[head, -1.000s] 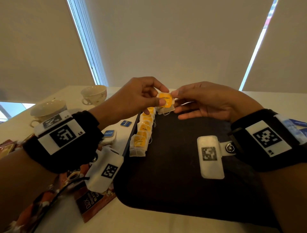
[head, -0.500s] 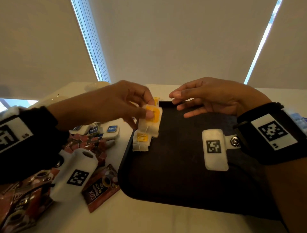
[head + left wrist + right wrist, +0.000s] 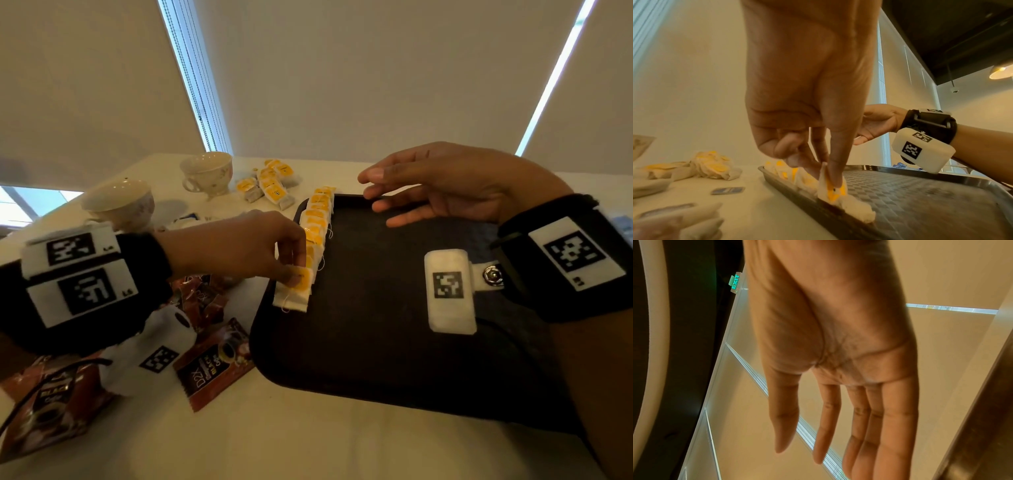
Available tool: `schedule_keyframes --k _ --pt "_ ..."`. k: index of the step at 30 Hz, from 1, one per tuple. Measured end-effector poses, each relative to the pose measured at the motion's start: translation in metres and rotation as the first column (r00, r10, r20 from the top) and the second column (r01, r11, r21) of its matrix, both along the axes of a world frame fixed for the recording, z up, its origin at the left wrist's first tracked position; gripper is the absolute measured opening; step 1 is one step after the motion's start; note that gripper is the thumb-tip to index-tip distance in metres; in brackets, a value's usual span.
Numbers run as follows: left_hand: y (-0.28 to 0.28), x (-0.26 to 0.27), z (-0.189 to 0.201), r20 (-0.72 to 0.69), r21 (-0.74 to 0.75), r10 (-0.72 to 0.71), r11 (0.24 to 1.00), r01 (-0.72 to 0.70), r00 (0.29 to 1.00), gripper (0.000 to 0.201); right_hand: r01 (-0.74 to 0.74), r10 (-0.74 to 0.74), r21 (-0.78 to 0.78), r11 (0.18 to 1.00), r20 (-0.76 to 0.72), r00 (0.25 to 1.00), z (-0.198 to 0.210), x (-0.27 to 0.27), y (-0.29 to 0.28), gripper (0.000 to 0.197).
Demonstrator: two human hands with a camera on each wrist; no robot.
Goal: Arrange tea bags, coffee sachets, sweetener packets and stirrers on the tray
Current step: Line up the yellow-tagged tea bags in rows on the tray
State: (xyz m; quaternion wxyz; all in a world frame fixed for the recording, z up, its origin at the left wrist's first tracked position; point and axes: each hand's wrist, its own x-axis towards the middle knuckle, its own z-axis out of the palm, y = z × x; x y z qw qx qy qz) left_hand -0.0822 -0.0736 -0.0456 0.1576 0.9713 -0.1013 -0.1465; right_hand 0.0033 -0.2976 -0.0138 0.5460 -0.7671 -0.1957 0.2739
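Left of the left hand (image 3: 239, 246) the table (image 3: 308, 438) is crowded: red-brown coffee sachets (image 3: 214, 365) lie heaped under and just nearside of the wrist, two teacups (image 3: 205, 173) stand beyond it, and small blue sweetener packets (image 3: 728, 190) lie flat between the cups and the tray's left rim. Farther off, past the fingertips, a loose heap of tea bags (image 3: 270, 183) sits on the table, apart from the tray.

The left hand reaches across the raised left rim of the dark tray (image 3: 376, 342). Its thumb and forefinger pinch the yellow tag of a tea bag (image 3: 297, 287), whose lower end rests on the tray floor just inside the rim; the other fingers are curled in above it. This bag is the nearest one in a row of tea bags (image 3: 318, 219) that runs away from the fingertips, tight along the inside of the left rim up to the tray's far left corner.

To the right of that row the tray floor lies bare across its whole width, with bare table along its near edge.

The right hand (image 3: 442, 185) hovers over the far part of the tray, well apart from the pinched bag. Its fingers are stretched out loosely, pointing toward the far end of the row, and it holds nothing.
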Motion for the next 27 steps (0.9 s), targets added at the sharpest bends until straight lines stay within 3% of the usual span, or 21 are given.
schedule_keyframes --k 6,9,14,19,21,23,25,27 --pt "0.0 0.003 -0.007 0.123 0.064 0.009 0.998 -0.017 0.992 0.024 0.001 -0.001 0.0 1.0 -0.011 1.0 0.0 0.001 0.0 0.042" --pt "-0.002 -0.005 -0.004 0.204 0.091 -0.082 0.994 0.064 0.976 0.029 0.002 -0.002 0.002 1.0 -0.007 1.0 0.0 0.001 -0.001 0.044" --pt "-0.01 -0.019 -0.008 0.074 0.346 -0.246 0.915 0.207 0.966 0.032 0.0 0.0 -0.001 1.0 -0.005 1.0 -0.001 0.001 0.001 0.047" --pt "-0.006 -0.014 -0.013 0.086 0.388 -0.29 0.891 0.237 0.953 0.027 -0.005 0.005 -0.007 1.0 -0.006 1.0 -0.001 -0.001 0.002 0.05" --pt "-0.006 -0.012 -0.005 0.038 0.348 -0.254 0.91 0.225 0.967 0.026 0.0 0.0 -0.004 1.0 -0.006 1.0 0.0 -0.001 0.002 0.049" --pt "-0.003 -0.008 0.009 0.054 0.184 -0.148 0.973 0.136 0.988 0.019 0.008 -0.008 -0.007 1.0 0.001 1.0 0.001 -0.001 0.001 0.048" --pt "0.009 0.006 0.025 0.223 0.011 -0.029 1.0 0.027 0.974 0.01 0.017 -0.017 -0.005 1.0 0.008 1.0 0.002 0.0 0.0 0.048" --pt "0.031 0.031 0.034 0.337 -0.091 0.145 0.988 -0.121 0.93 0.015 0.022 -0.022 -0.005 1.0 0.014 1.0 0.003 0.001 -0.002 0.047"
